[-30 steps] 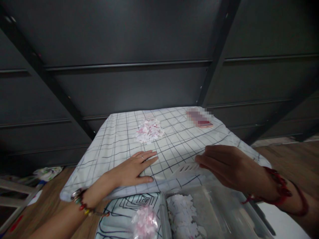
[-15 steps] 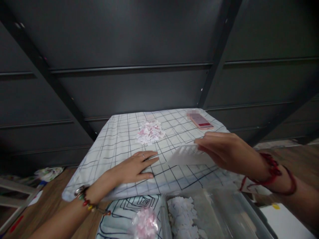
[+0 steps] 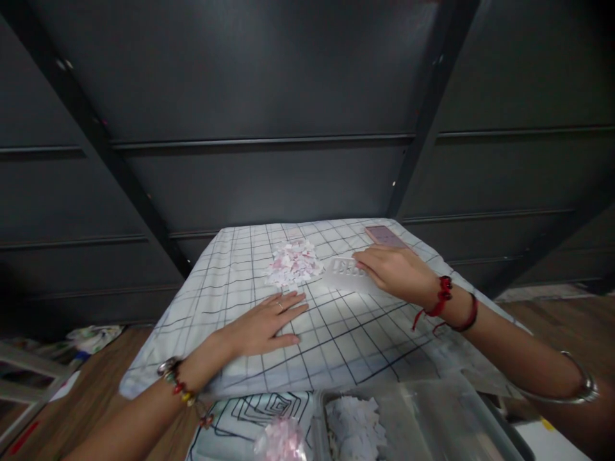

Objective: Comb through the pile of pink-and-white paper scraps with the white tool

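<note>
Right hand (image 3: 401, 272) has moved forward, fingers clamped on white scraper (image 3: 336, 280); scraper now just right of paper-scrap pile (image 3: 294, 264), bringing scraps within its reach. Left hand (image 3: 262, 325) unmoved, flat, fingers slightly apart, just this side of pile.

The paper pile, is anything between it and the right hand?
Only the white slotted piece that the right hand holds: its free end points toward the paper pile. Nothing else visible stands between them.
</note>
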### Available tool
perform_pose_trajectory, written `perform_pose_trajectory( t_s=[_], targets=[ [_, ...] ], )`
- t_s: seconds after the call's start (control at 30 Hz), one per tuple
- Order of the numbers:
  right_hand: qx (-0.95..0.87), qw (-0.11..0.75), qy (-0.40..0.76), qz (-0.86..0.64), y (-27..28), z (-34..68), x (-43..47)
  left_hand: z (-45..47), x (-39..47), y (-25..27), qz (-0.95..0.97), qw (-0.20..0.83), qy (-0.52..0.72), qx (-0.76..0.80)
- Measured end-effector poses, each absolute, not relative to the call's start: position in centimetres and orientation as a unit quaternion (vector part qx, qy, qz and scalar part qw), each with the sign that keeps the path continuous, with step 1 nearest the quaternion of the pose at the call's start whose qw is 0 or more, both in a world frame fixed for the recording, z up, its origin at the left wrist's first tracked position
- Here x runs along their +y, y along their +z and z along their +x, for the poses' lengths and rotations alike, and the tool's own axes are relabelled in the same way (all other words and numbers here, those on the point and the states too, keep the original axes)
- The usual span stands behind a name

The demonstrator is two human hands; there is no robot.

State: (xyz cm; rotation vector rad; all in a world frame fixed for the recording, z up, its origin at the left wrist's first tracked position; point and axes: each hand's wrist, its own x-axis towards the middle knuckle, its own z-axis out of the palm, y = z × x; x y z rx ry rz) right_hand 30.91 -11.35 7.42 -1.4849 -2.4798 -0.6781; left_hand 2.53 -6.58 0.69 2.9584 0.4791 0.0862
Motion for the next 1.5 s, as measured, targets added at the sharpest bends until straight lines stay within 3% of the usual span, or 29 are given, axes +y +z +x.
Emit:
perform_pose_trajectory(
  t_s=[0.27,0.47,0.8,0.97,1.5],
  targets=[
    [-0.835,0.046,-0.18,-0.517,8.9,31.8,-9.5,1.3,-3.4,2.6,0.975,0.098,0.052,0.192],
    [-0.855,0.134,-0.216,-0.452,9.7,30.2,-6.0,0.7,1.6,1.9,0.95,0.099,0.058,0.29],
    [-0.854,0.278,-0.293,-0.326,6.1,28.6,-2.8,0.4,2.7,-0.3,0.952,0.12,0.055,0.275],
    [-0.845,0.263,-0.334,-0.324,5.3,28.7,-3.5,0.6,2.8,-0.3,0.951,0.127,0.023,0.281],
    [-0.85,0.249,-0.308,-0.348,4.7,28.8,-4.2,0.9,2.5,-0.3,0.952,0.127,0.03,0.279]
  ],
)
